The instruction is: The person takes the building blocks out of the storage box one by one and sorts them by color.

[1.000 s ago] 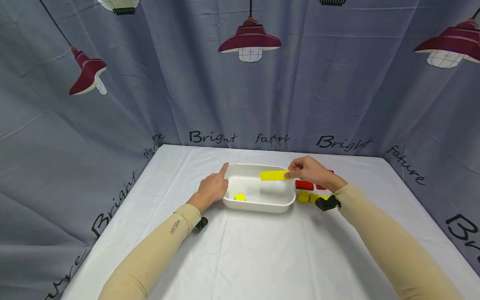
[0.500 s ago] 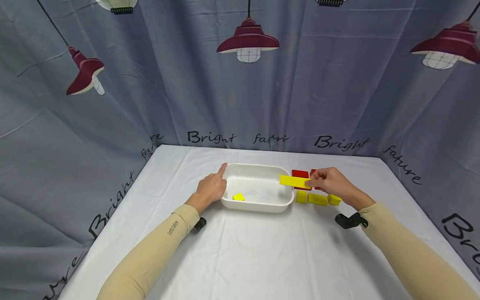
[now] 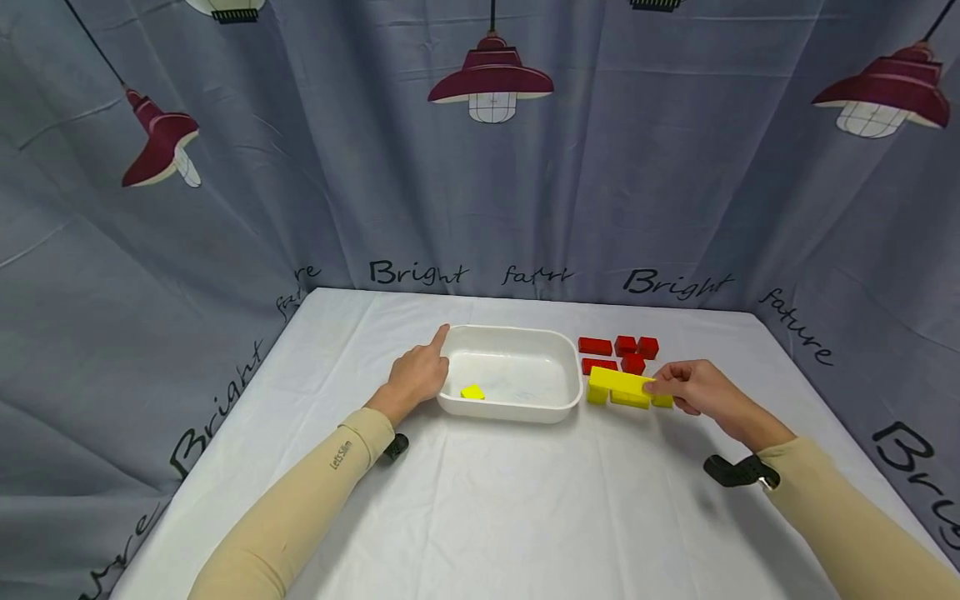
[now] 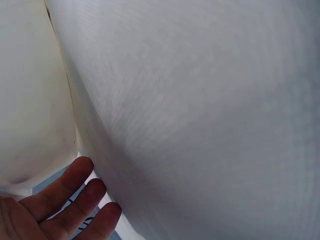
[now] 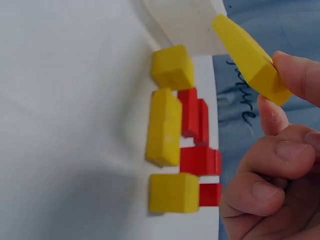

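Note:
My right hand (image 3: 701, 387) pinches one end of a long yellow block (image 3: 618, 380) between thumb and finger. In the right wrist view, this block (image 5: 252, 62) hangs above the table, apart from the others. Beneath it stand a yellow cube (image 5: 172, 67), an oblong yellow block (image 5: 164, 127) and another short yellow block (image 5: 174, 193) in a row. My left hand (image 3: 416, 372) rests at the left side of a white plastic basin (image 3: 510, 411), index finger stretched along the rim. The left wrist view shows its other fingers (image 4: 75, 207) loosely extended. One yellow block (image 3: 472, 392) lies inside the basin.
Several red blocks (image 3: 599, 365) lie behind the yellow row, right of the basin. A white cloth (image 3: 495, 508) covers the table. The grey-blue curtain (image 3: 420, 192) with printed lamps hangs along the back and sides.
My right hand has carried the long yellow block from over the basin rightward and toward me, to above the yellow row. The red blocks are now uncovered. My left hand stays at the basin.

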Demonstrator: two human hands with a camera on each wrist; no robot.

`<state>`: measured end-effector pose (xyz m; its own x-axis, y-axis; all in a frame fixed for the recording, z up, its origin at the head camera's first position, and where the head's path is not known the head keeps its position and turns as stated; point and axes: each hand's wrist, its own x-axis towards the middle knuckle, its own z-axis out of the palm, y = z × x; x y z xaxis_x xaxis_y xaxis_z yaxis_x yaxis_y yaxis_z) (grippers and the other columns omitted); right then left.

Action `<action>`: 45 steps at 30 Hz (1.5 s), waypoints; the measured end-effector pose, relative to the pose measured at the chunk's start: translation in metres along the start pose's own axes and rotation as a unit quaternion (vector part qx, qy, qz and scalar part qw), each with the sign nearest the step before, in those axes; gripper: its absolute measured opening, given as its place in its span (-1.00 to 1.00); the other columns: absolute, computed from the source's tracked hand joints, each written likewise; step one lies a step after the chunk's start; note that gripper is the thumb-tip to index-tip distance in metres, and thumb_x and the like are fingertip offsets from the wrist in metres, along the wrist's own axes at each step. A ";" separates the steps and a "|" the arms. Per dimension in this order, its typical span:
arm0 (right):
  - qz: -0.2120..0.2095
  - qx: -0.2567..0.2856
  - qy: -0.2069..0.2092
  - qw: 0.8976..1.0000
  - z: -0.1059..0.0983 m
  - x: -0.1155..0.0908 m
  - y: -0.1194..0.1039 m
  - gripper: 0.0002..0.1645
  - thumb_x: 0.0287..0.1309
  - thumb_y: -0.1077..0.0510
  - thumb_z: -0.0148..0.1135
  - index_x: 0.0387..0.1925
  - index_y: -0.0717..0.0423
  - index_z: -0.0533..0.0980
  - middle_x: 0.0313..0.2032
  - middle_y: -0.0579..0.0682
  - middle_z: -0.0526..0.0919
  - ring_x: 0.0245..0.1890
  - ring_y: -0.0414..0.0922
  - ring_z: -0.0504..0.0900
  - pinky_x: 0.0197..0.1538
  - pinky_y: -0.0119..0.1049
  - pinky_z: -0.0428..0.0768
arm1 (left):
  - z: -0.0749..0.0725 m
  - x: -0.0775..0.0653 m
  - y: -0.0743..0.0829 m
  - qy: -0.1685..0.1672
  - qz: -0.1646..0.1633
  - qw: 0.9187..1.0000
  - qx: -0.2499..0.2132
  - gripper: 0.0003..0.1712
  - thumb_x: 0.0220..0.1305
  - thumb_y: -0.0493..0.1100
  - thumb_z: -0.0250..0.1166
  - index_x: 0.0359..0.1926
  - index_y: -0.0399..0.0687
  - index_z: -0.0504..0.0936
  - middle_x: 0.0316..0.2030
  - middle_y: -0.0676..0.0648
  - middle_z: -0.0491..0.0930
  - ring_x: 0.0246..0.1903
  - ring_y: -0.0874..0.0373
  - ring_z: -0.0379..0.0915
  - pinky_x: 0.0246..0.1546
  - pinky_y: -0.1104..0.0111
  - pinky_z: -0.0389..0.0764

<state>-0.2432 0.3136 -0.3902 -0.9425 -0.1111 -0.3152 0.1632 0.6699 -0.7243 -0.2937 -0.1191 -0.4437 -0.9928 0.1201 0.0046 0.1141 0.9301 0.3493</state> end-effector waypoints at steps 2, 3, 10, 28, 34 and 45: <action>0.003 0.002 -0.011 1.000 0.001 -0.001 0.005 -0.56 0.26 -0.12 0.31 -0.17 0.19 0.49 -0.65 -0.10 0.26 -0.60 -0.12 0.27 -0.40 -0.22 0.24 | 0.001 0.000 -0.001 0.002 0.001 1.000 0.001 -0.28 0.50 -0.10 -0.09 0.61 0.07 -0.02 -0.23 -0.19 0.71 -0.44 0.03 0.50 -0.42 0.16 0.52; 0.006 0.003 -0.013 1.000 0.001 -0.001 0.007 -0.58 0.24 -0.12 0.33 -0.23 0.17 0.48 -0.67 -0.10 0.23 -0.62 -0.13 0.25 -0.41 -0.23 0.23 | 0.001 0.000 -0.001 0.002 0.001 1.000 0.001 -0.28 0.50 -0.10 -0.09 0.61 0.07 -0.02 -0.22 -0.19 0.71 -0.44 0.03 0.50 -0.42 0.16 0.52; 0.018 -0.005 -0.033 0.999 0.014 0.001 0.021 -0.57 0.17 -0.12 0.39 -0.45 0.07 0.40 -0.66 -0.10 0.22 -0.64 -0.14 0.23 -0.51 -0.30 0.19 | 0.000 -0.001 -0.001 0.000 0.001 1.000 0.000 -0.28 0.50 -0.10 -0.08 0.61 0.09 -0.02 -0.19 -0.19 0.71 -0.41 0.03 0.51 -0.39 0.15 0.53; 0.057 -0.088 -0.012 0.994 0.026 0.002 0.038 -0.55 0.13 -0.15 0.41 -0.20 0.16 0.66 -0.48 -0.03 0.42 -0.39 -0.07 0.38 -0.33 -0.24 0.29 | 0.000 -0.001 0.001 -0.002 0.000 1.000 -0.003 -0.28 0.50 -0.08 -0.09 0.61 0.09 -0.02 -0.18 -0.17 0.71 -0.36 0.03 0.52 -0.35 0.14 0.54; 0.038 -0.128 0.011 0.991 0.028 0.005 0.043 -0.41 0.10 -0.15 0.43 -0.03 0.24 0.66 -0.32 0.05 0.52 -0.27 -0.03 0.42 -0.29 -0.24 0.37 | -0.001 0.000 0.001 -0.002 0.002 1.000 -0.004 -0.27 0.50 -0.09 -0.09 0.61 0.08 -0.03 -0.22 -0.18 0.70 -0.42 0.02 0.49 -0.40 0.16 0.52; -0.027 -0.158 0.039 0.986 0.036 0.006 0.040 -0.48 0.02 -0.02 0.51 -0.04 0.22 0.68 -0.39 0.04 0.40 -0.38 -0.05 0.36 -0.43 -0.29 0.26 | 0.000 0.001 -0.002 0.000 0.005 1.000 -0.003 -0.28 0.50 -0.09 -0.09 0.61 0.06 -0.02 -0.15 -0.20 0.71 -0.40 0.03 0.51 -0.40 0.17 0.54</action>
<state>-0.2318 0.3133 -0.4432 -0.9689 -0.1044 -0.2243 0.0250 0.8608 -0.5083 -0.2948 -0.1206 -0.4444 -0.9916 0.1293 0.0085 0.1238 0.9268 0.3544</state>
